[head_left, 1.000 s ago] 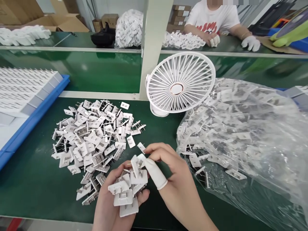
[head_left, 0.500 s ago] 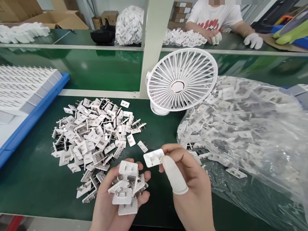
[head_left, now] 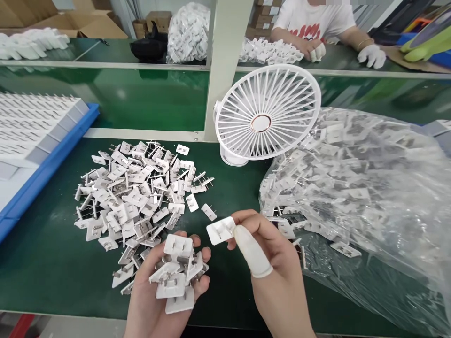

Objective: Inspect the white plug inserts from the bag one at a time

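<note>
My left hand is cupped palm up near the front edge and holds a handful of white plug plates with metal prongs. Just right of it, my right hand, with a white finger cot on the thumb, pinches a single white plug plate between thumb and fingers, a little above and right of the handful. A loose pile of the same plug plates lies on the green mat to the left of both hands.
A clear plastic bag full of plug plates fills the right side. A white desk fan stands behind the hands by a post. A blue tray with white racks sits at left. Another person's gloved hands rest across the far bench.
My right hand has pulled one plug plate off the handful and drawn it slightly right and up. The left hand has shifted a bit left with its handful.
</note>
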Motion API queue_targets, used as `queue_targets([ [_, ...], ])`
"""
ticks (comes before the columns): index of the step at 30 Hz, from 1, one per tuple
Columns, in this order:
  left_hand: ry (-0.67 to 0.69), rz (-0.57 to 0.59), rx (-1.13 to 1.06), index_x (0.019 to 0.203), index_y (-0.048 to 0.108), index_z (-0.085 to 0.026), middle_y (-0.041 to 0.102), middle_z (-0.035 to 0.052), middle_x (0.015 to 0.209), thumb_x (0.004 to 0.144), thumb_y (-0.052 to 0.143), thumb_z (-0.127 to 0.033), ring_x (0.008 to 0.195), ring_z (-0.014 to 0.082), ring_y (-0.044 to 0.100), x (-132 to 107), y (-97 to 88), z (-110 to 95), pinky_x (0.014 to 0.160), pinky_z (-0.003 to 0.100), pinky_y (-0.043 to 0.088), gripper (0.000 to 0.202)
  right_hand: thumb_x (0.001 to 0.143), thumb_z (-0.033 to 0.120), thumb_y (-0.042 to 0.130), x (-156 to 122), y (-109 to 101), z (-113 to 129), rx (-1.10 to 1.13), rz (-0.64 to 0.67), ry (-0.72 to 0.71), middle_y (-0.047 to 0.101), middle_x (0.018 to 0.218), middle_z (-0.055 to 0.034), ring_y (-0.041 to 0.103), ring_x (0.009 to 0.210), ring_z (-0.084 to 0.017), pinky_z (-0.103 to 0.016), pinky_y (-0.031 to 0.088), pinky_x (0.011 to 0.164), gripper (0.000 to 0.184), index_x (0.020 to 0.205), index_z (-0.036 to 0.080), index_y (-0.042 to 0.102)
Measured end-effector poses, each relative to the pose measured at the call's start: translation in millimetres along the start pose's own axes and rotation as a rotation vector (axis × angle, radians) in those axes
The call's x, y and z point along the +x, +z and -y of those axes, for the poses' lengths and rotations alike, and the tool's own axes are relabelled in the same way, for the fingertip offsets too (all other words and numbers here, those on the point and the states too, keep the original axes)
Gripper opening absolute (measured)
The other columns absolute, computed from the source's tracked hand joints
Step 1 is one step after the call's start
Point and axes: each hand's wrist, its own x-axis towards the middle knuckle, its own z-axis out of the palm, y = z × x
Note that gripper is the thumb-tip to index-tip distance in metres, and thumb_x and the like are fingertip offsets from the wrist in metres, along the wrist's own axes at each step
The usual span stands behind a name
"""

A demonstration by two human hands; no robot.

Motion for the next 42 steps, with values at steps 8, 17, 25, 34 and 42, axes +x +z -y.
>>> queue_targets([
  [8,-0.006,-0.080,0.048,0.084,0.066,-0.015,0.073,0.0097,0.077,0.086,0.051,-0.017,0.071,0.0265,0.071,-1,4.5,4,0.048,0.030,0.055,0.015,0.083,0.012,0.046,7,-1,-30,-0.542,0.089,-0.051,0.061,0.099,-0.0083,0.057,0.087,-0.023,-0.036,0.045,0.074,0.018,0.092,0.019,0.059],
  [17,0.087,-0.203,0.139,0.081,0.061,-0.014,0.065,0.0013,0.057,0.086,0.048,-0.010,0.047,0.0131,0.062,-8,23.1,13,0.042,0.024,0.052,0.015,0.082,0.011,0.059,6,-1,2,-0.415,0.449,0.061,0.064,0.101,-0.0018,0.058,0.103,-0.019,-0.032,0.047,0.087,0.013,0.077,0.023,0.062],
  [25,0.035,-0.043,0.125,0.075,0.063,-0.014,0.069,0.0056,0.064,0.090,0.044,-0.014,0.055,0.0164,0.066,-9,15.3,9,0.042,0.024,0.051,0.024,0.077,-0.005,0.051,-14,-15,-18,-0.601,0.192,-0.805,0.069,0.103,-0.0175,0.065,0.101,-0.021,-0.030,0.057,0.081,0.030,0.100,0.013,0.059],
  [34,0.054,0.088,0.171,0.074,0.066,-0.014,0.065,0.0065,0.071,0.091,0.041,-0.014,0.064,0.0171,0.065,-13,10.2,8,0.046,0.024,0.052,0.030,0.077,-0.004,0.051,-20,-17,-14,-0.504,0.157,-0.640,0.069,0.099,-0.0139,0.068,0.096,-0.020,-0.027,0.060,0.075,0.028,0.092,0.019,0.052],
  [42,0.040,0.100,0.163,0.074,0.064,-0.014,0.061,0.0049,0.073,0.089,0.043,-0.013,0.066,0.0175,0.065,-16,5.3,8,0.047,0.024,0.052,0.026,0.079,0.000,0.055,-23,-17,-12,-0.353,0.131,-0.534,0.068,0.101,-0.0120,0.068,0.097,-0.024,-0.035,0.061,0.074,0.037,0.105,0.025,0.048],
])
